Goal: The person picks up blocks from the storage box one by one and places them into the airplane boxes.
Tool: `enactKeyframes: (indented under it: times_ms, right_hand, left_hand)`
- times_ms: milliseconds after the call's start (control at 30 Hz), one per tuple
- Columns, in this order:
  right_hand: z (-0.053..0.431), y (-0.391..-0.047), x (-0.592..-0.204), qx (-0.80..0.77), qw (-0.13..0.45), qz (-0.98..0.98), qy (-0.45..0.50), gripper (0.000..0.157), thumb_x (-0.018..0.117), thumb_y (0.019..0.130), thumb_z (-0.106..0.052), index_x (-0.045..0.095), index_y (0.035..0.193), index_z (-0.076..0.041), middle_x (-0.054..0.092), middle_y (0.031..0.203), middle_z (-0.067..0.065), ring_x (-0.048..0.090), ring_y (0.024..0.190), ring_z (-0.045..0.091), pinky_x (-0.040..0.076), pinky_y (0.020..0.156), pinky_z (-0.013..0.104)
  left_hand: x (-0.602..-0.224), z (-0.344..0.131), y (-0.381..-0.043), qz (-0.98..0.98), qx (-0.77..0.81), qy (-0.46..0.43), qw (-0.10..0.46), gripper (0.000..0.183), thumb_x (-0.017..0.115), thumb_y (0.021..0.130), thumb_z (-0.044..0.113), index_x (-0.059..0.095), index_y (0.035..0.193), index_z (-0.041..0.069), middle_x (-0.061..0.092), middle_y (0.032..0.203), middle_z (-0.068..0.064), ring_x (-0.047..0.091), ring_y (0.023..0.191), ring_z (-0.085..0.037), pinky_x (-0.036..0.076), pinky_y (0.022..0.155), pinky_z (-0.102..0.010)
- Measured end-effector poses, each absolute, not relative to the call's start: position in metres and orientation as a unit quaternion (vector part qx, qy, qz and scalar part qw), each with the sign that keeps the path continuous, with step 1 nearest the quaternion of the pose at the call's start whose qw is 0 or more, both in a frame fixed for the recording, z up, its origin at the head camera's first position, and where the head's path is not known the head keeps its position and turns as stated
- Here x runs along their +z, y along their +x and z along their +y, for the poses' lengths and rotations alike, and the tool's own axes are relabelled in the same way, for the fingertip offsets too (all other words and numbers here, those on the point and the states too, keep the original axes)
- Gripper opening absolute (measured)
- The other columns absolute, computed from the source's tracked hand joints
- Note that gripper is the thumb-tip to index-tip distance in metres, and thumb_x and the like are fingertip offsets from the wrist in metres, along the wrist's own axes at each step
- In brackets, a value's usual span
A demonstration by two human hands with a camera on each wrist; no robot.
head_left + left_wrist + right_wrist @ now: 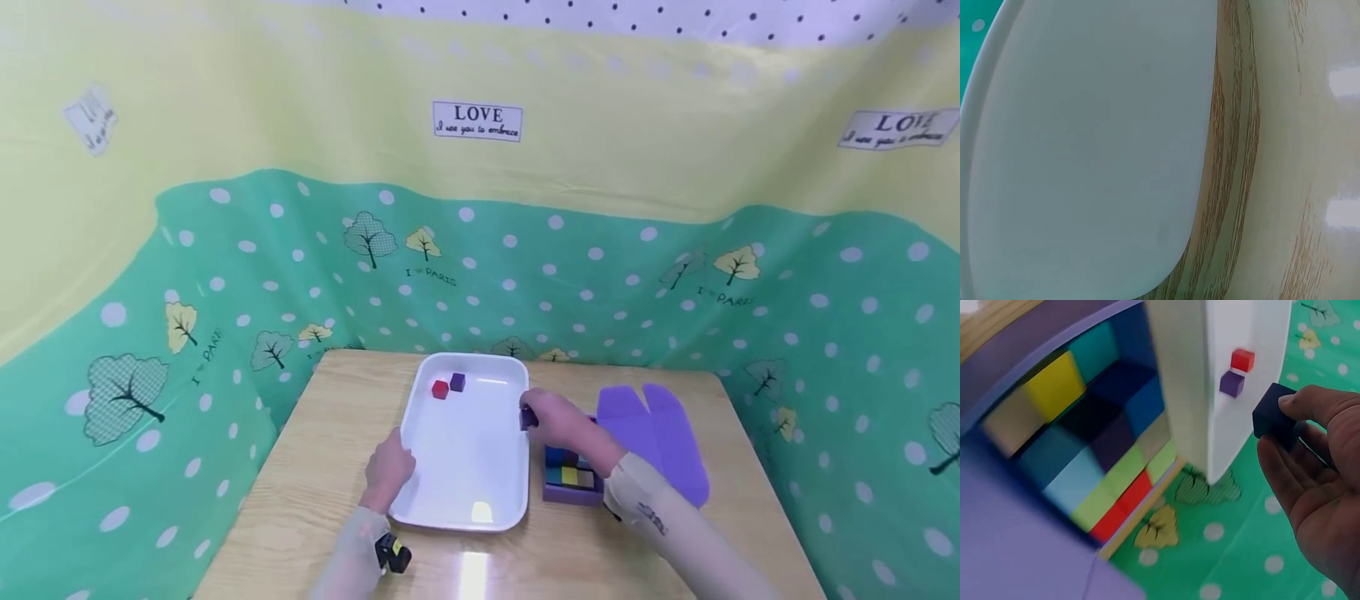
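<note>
Over the right rim of the white tray [465, 450], my right hand [558, 419] pinches a dark navy cube [1272, 415] between thumb and fingers. The right wrist view shows the right hand [1319, 434] with the cube at its fingertips. My left hand [390, 468] grips the tray's left rim; its fingers are partly hidden. In the left wrist view only the tray [1091, 144] and tabletop show. A red cube [440, 389] and a purple cube [457, 382] lie close together near the tray's far left corner.
Right of the tray stands an open purple box [572, 495] with several coloured cubes [1054, 384] in rows. Its purple lid [652, 433] lies folded back to the right. All stand on a wooden table [315, 417], with a green patterned cloth [510, 275] behind.
</note>
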State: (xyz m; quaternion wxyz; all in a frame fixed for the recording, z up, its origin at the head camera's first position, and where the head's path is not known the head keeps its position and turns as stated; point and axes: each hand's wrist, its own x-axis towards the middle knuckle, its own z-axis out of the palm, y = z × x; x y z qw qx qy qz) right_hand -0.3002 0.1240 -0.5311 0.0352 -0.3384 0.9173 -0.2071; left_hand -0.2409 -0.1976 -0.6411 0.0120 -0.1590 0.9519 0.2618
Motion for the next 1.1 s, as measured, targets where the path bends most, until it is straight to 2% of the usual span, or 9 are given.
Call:
enactKeyframes:
  times_ms: [200, 400, 700, 933, 1100]
  right_hand:
    - [0.162, -0.289, -0.526, -0.208, 0.047, 0.936, -0.282, 0.024, 0.079, 0.077, -0.01, 0.064, 0.096, -0.009, 0.058, 0.084, -0.003, 0.051, 0.072, 0.011, 0.048, 0.062, 0.027]
    - [0.183, -0.273, -0.538, -0.21, 0.072, 0.938, -0.266, 0.023, 0.076, 0.079, -0.009, 0.066, 0.1, -0.01, 0.06, 0.089, -0.003, 0.053, 0.075, 0.009, 0.05, 0.063, 0.024]
    - [0.179, -0.256, -0.559, -0.2, 0.085, 0.937, -0.274, 0.025, 0.078, 0.075, -0.007, 0.068, 0.098, -0.011, 0.059, 0.088, -0.005, 0.053, 0.078, 0.01, 0.052, 0.069, 0.028]
    - [0.171, -0.252, -0.568, -0.218, 0.07, 0.926, -0.301, 0.023, 0.08, 0.072, -0.006, 0.063, 0.088, -0.01, 0.057, 0.079, -0.004, 0.05, 0.069, 0.01, 0.047, 0.061, 0.026]
    - [0.169, -0.25, -0.572, -0.232, 0.076, 0.925, -0.292, 0.024, 0.079, 0.072, -0.005, 0.06, 0.086, -0.01, 0.056, 0.076, -0.002, 0.048, 0.068, 0.011, 0.044, 0.059, 0.027]
  left_hand:
    - [-0.633, -0.197, -0.248, 0.949, 0.272, -0.158, 0.027, 0.047, 0.056, 0.091, 0.009, 0.046, 0.135, -0.004, 0.061, 0.117, -0.029, 0.063, 0.093, -0.043, 0.053, 0.073, -0.054]
    - [-0.633, -0.2, -0.249, 0.947, 0.276, -0.159, 0.032, 0.048, 0.055, 0.091, 0.009, 0.045, 0.136, -0.004, 0.059, 0.12, -0.029, 0.062, 0.097, -0.044, 0.052, 0.078, -0.055]
    - [-0.64, -0.201, -0.242, 0.945, 0.283, -0.159, 0.042, 0.049, 0.054, 0.091, 0.009, 0.043, 0.137, -0.005, 0.057, 0.122, -0.03, 0.061, 0.1, -0.044, 0.052, 0.079, -0.055]
    - [-0.64, -0.202, -0.241, 0.942, 0.286, -0.169, 0.05, 0.052, 0.053, 0.092, 0.01, 0.04, 0.14, -0.005, 0.054, 0.127, -0.03, 0.059, 0.105, -0.044, 0.051, 0.083, -0.055]
    - [-0.639, -0.201, -0.24, 0.942, 0.289, -0.164, 0.05, 0.051, 0.054, 0.093, 0.01, 0.041, 0.14, -0.004, 0.055, 0.127, -0.029, 0.059, 0.105, -0.044, 0.05, 0.083, -0.056]
